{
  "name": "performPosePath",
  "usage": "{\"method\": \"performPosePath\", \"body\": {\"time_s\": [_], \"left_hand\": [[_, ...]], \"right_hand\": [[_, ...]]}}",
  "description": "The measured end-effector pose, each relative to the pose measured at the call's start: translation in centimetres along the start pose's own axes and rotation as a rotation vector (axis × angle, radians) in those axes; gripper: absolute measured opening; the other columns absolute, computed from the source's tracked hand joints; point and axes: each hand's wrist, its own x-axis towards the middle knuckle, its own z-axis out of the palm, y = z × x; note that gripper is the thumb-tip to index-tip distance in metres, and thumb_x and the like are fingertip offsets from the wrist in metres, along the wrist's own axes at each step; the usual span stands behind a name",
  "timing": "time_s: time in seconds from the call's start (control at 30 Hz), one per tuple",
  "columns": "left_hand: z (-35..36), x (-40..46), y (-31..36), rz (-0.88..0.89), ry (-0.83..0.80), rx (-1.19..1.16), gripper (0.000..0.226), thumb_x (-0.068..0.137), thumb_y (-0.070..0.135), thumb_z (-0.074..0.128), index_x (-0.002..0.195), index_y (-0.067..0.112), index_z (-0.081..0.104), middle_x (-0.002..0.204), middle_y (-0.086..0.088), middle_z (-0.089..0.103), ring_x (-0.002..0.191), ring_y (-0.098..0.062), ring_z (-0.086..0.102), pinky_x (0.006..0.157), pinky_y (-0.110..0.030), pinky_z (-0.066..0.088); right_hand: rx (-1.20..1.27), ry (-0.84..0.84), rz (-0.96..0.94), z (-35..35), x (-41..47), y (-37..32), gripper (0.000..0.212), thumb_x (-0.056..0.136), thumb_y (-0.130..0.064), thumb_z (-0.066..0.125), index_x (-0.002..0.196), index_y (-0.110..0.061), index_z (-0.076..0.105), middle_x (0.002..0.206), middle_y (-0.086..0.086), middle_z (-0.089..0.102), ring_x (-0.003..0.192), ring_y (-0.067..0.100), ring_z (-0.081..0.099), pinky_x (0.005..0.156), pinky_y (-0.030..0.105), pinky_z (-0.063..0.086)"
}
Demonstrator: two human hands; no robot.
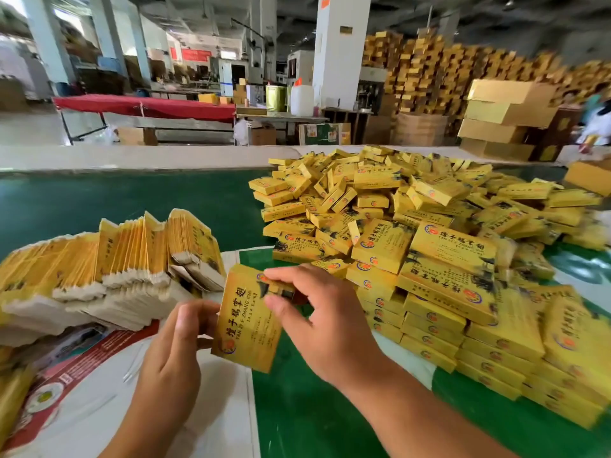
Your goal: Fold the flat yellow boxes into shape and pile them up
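Observation:
One yellow box [246, 320] with dark print stands tilted between both hands, low in the middle of the view. My left hand [178, 348] grips its left edge. My right hand [317, 312] pinches its top right corner, where a flap is bent. To the left lies a thick row of flat yellow boxes [109, 266], packed on edge. To the right a large heap of folded yellow boxes [413, 233] covers the green table [132, 200], with neater stacks at its near side.
A white printed sack [139, 391] lies under the flat boxes and my left arm. Brown cartons [506, 117] and tall stacks of yellow boxes stand behind the table. A person in white [598, 123] is at the far right.

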Motion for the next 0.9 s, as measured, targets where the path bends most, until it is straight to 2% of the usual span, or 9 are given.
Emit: {"method": "performPosePath", "body": {"time_s": [0.07, 0.2, 0.33, 0.5, 0.57, 0.67, 0.73, 0.83, 0.9], "left_hand": [[-0.2, 0.2, -0.2, 0.017, 0.020, 0.023, 0.057, 0.082, 0.069, 0.031, 0.090, 0.026, 0.067, 0.088, -0.004, 0.067, 0.081, -0.018, 0.063, 0.074, -0.047, 0.051], [0.1, 0.1, -0.6, -0.002, 0.012, 0.079, 0.051, 0.089, 0.066, 0.035, 0.088, 0.029, 0.069, 0.089, 0.005, 0.068, 0.079, -0.011, 0.063, 0.072, -0.044, 0.052], [0.2, 0.2, -1.0, -0.036, -0.031, 0.094, 0.050, 0.085, 0.056, 0.034, 0.091, 0.020, 0.068, 0.085, 0.009, 0.069, 0.082, -0.015, 0.064, 0.076, -0.048, 0.052], [0.3, 0.3, -1.3, -0.061, -0.059, 0.122, 0.047, 0.085, 0.052, 0.036, 0.089, 0.019, 0.069, 0.084, 0.003, 0.070, 0.084, -0.021, 0.064, 0.075, -0.050, 0.053], [0.2, 0.3, -1.3, -0.075, -0.077, 0.127, 0.047, 0.085, 0.051, 0.037, 0.090, 0.017, 0.069, 0.084, -0.002, 0.070, 0.085, -0.024, 0.064, 0.076, -0.051, 0.053], [0.2, 0.4, -1.2, -0.097, -0.079, 0.128, 0.044, 0.084, 0.050, 0.039, 0.089, 0.018, 0.070, 0.084, -0.005, 0.070, 0.086, -0.027, 0.064, 0.075, -0.051, 0.052], [0.2, 0.3, -1.0, -0.099, -0.079, 0.140, 0.043, 0.084, 0.050, 0.040, 0.088, 0.019, 0.070, 0.082, -0.002, 0.070, 0.084, -0.026, 0.064, 0.073, -0.049, 0.052], [0.0, 0.5, -1.1, -0.101, -0.095, 0.179, 0.045, 0.084, 0.050, 0.039, 0.087, 0.017, 0.070, 0.082, 0.001, 0.070, 0.082, -0.023, 0.064, 0.071, -0.047, 0.052], [-0.2, 0.6, -1.0, -0.100, -0.086, 0.175, 0.044, 0.084, 0.050, 0.039, 0.087, 0.018, 0.070, 0.082, 0.000, 0.070, 0.080, -0.020, 0.064, 0.070, -0.046, 0.052]], "right_hand": [[0.015, 0.082, 0.067, -2.8, 0.9, 0.2, 0.026, 0.088, -0.024, 0.069, 0.114, -0.018, 0.071, 0.104, -0.008, 0.071, 0.094, 0.001, 0.064, 0.081, 0.019, 0.054], [-0.106, 0.172, 0.262, -10.0, 2.6, 2.9, 0.024, 0.087, -0.034, 0.073, 0.110, -0.029, 0.072, 0.099, -0.015, 0.069, 0.088, -0.007, 0.065, 0.072, 0.008, 0.052], [-0.054, 0.244, 0.560, -16.6, 3.6, 7.6, 0.007, 0.086, -0.026, 0.074, 0.088, -0.033, 0.074, 0.093, -0.005, 0.075, 0.091, 0.011, 0.070, 0.086, 0.036, 0.057], [-0.017, 0.291, 0.812, -20.4, 3.2, 11.9, 0.010, 0.084, -0.019, 0.076, 0.075, -0.024, 0.074, 0.096, 0.005, 0.074, 0.103, 0.022, 0.065, 0.093, 0.038, 0.049], [-0.036, 0.289, 0.840, -20.5, 2.9, 12.6, 0.012, 0.084, -0.017, 0.075, 0.075, -0.024, 0.072, 0.095, 0.002, 0.072, 0.102, 0.020, 0.063, 0.086, 0.033, 0.046], [-0.159, 0.300, 0.808, -20.1, 2.7, 13.1, 0.016, 0.085, -0.022, 0.075, 0.072, -0.030, 0.070, 0.085, -0.013, 0.067, 0.084, 0.003, 0.057, 0.062, 0.023, 0.038], [-0.253, 0.313, 0.764, -20.0, 2.7, 13.3, 0.018, 0.084, -0.026, 0.077, 0.070, -0.033, 0.068, 0.082, -0.020, 0.063, 0.079, -0.001, 0.054, 0.060, 0.023, 0.039], [-0.326, 0.286, 0.734, -19.8, 2.7, 13.2, 0.019, 0.083, -0.026, 0.077, 0.069, -0.035, 0.067, 0.083, -0.019, 0.063, 0.082, 0.006, 0.059, 0.067, 0.028, 0.047], [-0.388, 0.281, 0.692, -19.6, 2.9, 12.6, 0.018, 0.084, -0.027, 0.076, 0.072, -0.035, 0.067, 0.084, -0.018, 0.063, 0.082, 0.008, 0.060, 0.062, 0.025, 0.045]]}}
